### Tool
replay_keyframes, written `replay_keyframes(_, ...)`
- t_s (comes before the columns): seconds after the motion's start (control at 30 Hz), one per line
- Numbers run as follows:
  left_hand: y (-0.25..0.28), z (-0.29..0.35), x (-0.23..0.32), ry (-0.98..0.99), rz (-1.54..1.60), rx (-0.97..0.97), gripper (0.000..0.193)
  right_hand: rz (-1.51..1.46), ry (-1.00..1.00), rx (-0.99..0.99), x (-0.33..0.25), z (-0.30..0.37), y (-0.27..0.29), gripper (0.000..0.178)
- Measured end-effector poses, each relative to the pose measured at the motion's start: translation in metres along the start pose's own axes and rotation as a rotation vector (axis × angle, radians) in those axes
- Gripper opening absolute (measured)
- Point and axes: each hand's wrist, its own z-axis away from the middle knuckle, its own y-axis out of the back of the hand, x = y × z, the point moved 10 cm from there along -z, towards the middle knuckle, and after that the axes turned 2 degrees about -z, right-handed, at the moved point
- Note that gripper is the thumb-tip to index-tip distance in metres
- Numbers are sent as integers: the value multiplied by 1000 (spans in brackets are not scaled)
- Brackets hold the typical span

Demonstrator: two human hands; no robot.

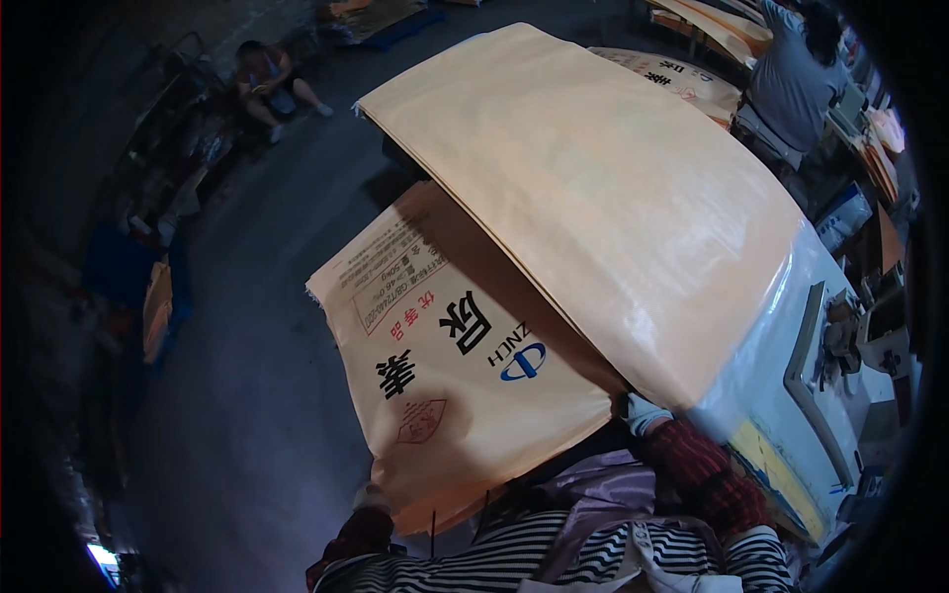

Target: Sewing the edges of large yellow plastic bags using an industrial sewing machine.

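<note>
A tan sack (435, 326) with large black characters, red marks and a blue emblem lies slanted in front of me, its far right part under the overhang of a plain tan sack pile (593, 188). My left hand (372, 497), in a pale glove, is closed at the printed sack's near left corner; its fingers are partly hidden. At the near right corner, beside the pile's lower edge, my right hand (647, 413) in a white glove is closed on the printed sack's edge, fingertips mostly out of sight. More sack layers show beneath the near edge.
On the right, a pale worktable (761, 385) carries a sewing machine (850, 336). A person in grey (791, 79) sits at the far right near another printed sack (682, 79). Another person (272, 84) sits low at the far left. Tan sheets (158, 311) lie at left.
</note>
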Motion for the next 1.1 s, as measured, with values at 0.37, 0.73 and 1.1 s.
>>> replay_keyframes(0.37, -146, 6, 10, -258, -299, -13, 47, 367, 75, 188, -64, -33, 47, 35)
replay_keyframes(0.73, 103, 142, 257, -1074, 249, 297, 45, 252, 42, 127, -65, -17, 64, 33)
replay_keyframes(1.1, 295, 279, 543, -1708, -43, -25, 24, -8, -21, -136, -50, 86, 59, 31)
